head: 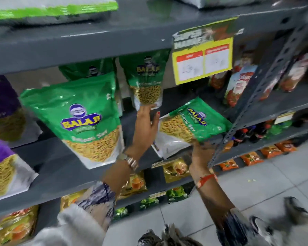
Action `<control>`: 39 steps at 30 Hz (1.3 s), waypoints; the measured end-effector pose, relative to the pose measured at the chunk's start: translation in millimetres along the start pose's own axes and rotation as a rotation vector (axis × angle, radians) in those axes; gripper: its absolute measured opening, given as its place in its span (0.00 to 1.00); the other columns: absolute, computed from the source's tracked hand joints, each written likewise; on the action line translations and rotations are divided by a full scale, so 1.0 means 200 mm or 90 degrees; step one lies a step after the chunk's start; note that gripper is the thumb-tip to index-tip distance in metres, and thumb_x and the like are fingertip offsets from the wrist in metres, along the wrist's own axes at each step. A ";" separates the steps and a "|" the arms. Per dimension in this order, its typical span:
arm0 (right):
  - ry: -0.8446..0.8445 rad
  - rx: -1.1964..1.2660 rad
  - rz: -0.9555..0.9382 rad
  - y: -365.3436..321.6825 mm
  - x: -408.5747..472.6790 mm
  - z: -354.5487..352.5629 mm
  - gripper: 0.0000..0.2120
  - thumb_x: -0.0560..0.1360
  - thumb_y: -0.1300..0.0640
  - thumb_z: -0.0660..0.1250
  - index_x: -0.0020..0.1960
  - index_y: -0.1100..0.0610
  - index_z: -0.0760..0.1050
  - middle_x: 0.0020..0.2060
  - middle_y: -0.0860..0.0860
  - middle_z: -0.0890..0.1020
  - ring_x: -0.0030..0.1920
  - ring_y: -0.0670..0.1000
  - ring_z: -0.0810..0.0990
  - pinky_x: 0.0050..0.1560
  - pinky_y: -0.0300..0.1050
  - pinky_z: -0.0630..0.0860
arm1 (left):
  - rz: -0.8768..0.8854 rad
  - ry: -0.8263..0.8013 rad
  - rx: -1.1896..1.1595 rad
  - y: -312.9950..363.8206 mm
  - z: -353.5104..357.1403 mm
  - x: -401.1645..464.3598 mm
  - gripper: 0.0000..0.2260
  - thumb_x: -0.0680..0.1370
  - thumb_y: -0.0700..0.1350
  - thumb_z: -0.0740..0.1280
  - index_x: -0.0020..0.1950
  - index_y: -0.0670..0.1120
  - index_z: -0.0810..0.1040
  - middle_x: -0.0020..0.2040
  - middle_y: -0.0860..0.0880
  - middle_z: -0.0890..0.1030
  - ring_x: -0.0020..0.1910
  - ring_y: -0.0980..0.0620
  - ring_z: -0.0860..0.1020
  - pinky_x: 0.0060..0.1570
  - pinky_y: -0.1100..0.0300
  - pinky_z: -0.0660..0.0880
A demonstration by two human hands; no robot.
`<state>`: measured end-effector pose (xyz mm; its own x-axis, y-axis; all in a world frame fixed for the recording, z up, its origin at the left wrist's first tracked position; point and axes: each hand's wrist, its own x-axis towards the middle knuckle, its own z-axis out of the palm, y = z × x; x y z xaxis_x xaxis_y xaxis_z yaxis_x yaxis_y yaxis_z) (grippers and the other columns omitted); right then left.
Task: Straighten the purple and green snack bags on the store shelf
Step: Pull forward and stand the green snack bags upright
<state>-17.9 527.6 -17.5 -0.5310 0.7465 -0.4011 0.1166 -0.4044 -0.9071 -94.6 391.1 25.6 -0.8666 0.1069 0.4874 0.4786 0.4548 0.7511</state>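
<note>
On the grey shelf [64, 167] a large green snack bag [85, 119] stands upright at the front, with another green bag [89, 70] behind it. Further right an upright green bag [146, 79] has its bottom edge touched by the fingertips of my left hand [146, 128], whose fingers are fairly straight. A fourth green bag [194, 125] lies tilted on its side at the shelf's right end; my right hand [201, 155] grips its lower edge from beneath. Purple snack bags [2, 98] [0, 162] stand at the far left.
A yellow price tag [203, 57] hangs from the shelf above. A perforated grey upright post [256, 96] bounds the shelf on the right, with red packets [240, 86] beyond it. Orange and yellow packets [174, 169] fill lower shelves. The tiled floor [256, 181] lies below.
</note>
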 end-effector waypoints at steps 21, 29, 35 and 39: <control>-0.214 0.017 0.176 -0.02 -0.02 -0.17 0.14 0.80 0.53 0.55 0.37 0.55 0.68 0.32 0.52 0.71 0.32 0.49 0.70 0.33 0.44 0.67 | -0.426 -0.308 -0.072 -0.11 0.11 0.09 0.06 0.74 0.41 0.67 0.40 0.39 0.75 0.38 0.41 0.75 0.39 0.49 0.71 0.42 0.58 0.67; -0.285 -0.030 0.140 -0.10 -0.11 -0.34 0.11 0.78 0.51 0.60 0.50 0.55 0.79 0.35 0.52 0.86 0.34 0.52 0.84 0.30 0.39 0.78 | -0.431 -0.143 -0.230 0.05 -0.22 -0.37 0.14 0.78 0.38 0.60 0.31 0.46 0.73 0.20 0.55 0.74 0.22 0.62 0.71 0.25 0.69 0.67; -0.352 -0.052 0.082 -0.15 -0.19 -0.48 0.09 0.76 0.48 0.63 0.44 0.50 0.79 0.32 0.46 0.85 0.34 0.49 0.83 0.32 0.43 0.75 | -0.424 -0.148 -0.327 0.15 -0.37 -0.53 0.11 0.77 0.42 0.62 0.36 0.44 0.77 0.40 0.42 0.72 0.42 0.44 0.69 0.41 0.53 0.68; -0.360 -0.052 0.029 -0.21 -0.21 -0.42 0.09 0.78 0.52 0.60 0.50 0.52 0.79 0.36 0.43 0.85 0.37 0.45 0.83 0.34 0.39 0.79 | -0.362 -0.122 -0.301 0.23 -0.36 -0.50 0.14 0.78 0.41 0.61 0.32 0.44 0.70 0.31 0.48 0.65 0.32 0.52 0.65 0.37 0.60 0.67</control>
<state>69.2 558.3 27.4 -0.8876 0.3219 -0.3296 0.2024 -0.3700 -0.9067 24.3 337.4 43.2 -0.9865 0.1404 -0.0842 -0.0760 0.0629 0.9951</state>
